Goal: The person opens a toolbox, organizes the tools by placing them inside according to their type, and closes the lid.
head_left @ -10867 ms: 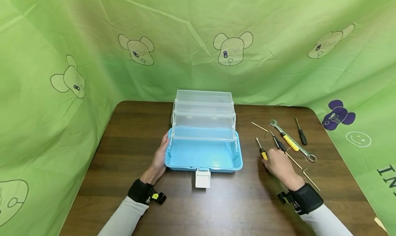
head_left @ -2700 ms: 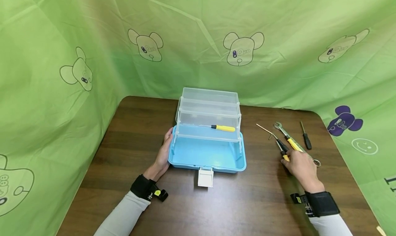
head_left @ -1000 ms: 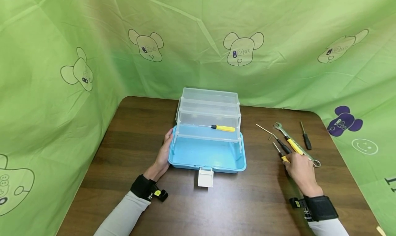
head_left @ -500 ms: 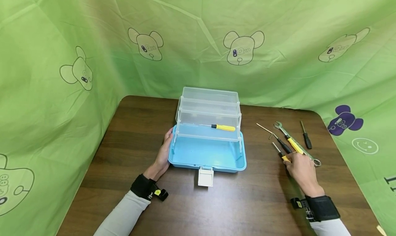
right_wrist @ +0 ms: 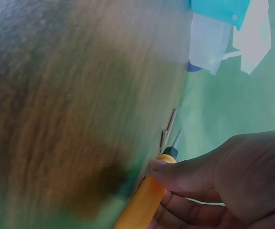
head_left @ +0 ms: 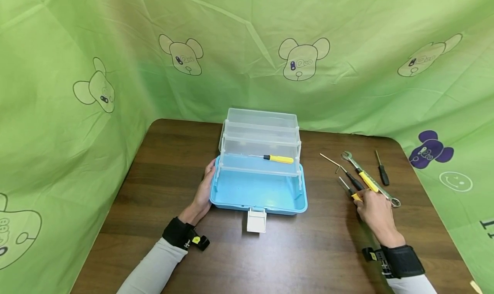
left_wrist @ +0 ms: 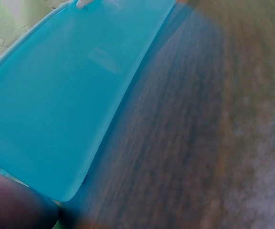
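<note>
My left hand (head_left: 201, 194) lies against the left side of a blue toolbox (head_left: 258, 209), fingers straight along its wall. Part of that hand shows dark at the box's corner in the left wrist view. The box stands open, its clear trays (head_left: 262, 133) fanned out behind. A yellow-handled screwdriver (head_left: 281, 159) lies in the lowest tray. To the right, my right hand (head_left: 373, 212) pinches another screwdriver (right_wrist: 144, 202) by its yellow handle, thumb on top, shaft pointing away. Much of that handle is hidden from above by the hand.
Beyond the right hand lie a combination wrench (head_left: 394, 202), a yellow-handled screwdriver (head_left: 369, 183) along it, a black-handled screwdriver (head_left: 356, 181), a hex key (head_left: 329, 159) and another black-handled screwdriver (head_left: 383, 175). A green curtain (head_left: 247, 92) hangs behind the brown table (head_left: 293, 259).
Since the oldest frame, a yellow-handled screwdriver has come into the lowest tray, and two hex keys near the right hand have gone from view. During the last second both hands have barely moved.
</note>
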The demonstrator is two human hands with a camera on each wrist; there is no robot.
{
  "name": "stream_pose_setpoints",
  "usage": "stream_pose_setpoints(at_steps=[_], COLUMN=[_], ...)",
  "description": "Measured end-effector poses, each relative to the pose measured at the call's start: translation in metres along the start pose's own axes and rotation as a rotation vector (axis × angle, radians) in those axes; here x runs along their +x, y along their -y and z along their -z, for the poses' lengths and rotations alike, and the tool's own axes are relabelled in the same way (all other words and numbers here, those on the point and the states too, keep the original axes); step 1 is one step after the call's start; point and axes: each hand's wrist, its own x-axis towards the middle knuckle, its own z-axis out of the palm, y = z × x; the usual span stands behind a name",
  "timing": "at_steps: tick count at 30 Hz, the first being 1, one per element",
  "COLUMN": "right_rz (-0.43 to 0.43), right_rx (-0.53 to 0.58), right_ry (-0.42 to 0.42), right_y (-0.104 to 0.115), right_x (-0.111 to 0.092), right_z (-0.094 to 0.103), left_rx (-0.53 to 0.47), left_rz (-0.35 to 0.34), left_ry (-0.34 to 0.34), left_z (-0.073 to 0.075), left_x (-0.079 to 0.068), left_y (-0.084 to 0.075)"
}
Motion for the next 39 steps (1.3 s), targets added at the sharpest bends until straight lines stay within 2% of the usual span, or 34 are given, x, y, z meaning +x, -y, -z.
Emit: stream_pose_setpoints(at_steps=[8, 14, 24, 32, 39], right_rz=[0.007, 0.062, 0.112, 0.199, 0.265], right_rx=[-0.003, -0.013, -0.014, -0.032, -0.026], right_ry=[-0.015, -0.065, -0.083, -0.158, -0.163], right_y=[0.007, 0.016, 0.034, 0.051, 0.068], right_x=[-0.001, 0.002, 0.004, 0.008, 0.010], right_z=[0.006, 0.014, 0.028, 0.043, 0.056], left_rx=[-0.003, -0.017, -0.021, -0.017, -0.003], left_rz=[-0.003, -0.007, -0.013, -0.009, -0.008], left_ry=[0.005, 0.005, 0.014, 0.006, 0.009], left_z=[0.000, 0.000, 0.000, 0.000, 0.001], left_x=[0.000, 0.001, 0.001, 0.001, 0.000], left_y=[0.000, 0.000, 0.001, 0.001, 0.002])
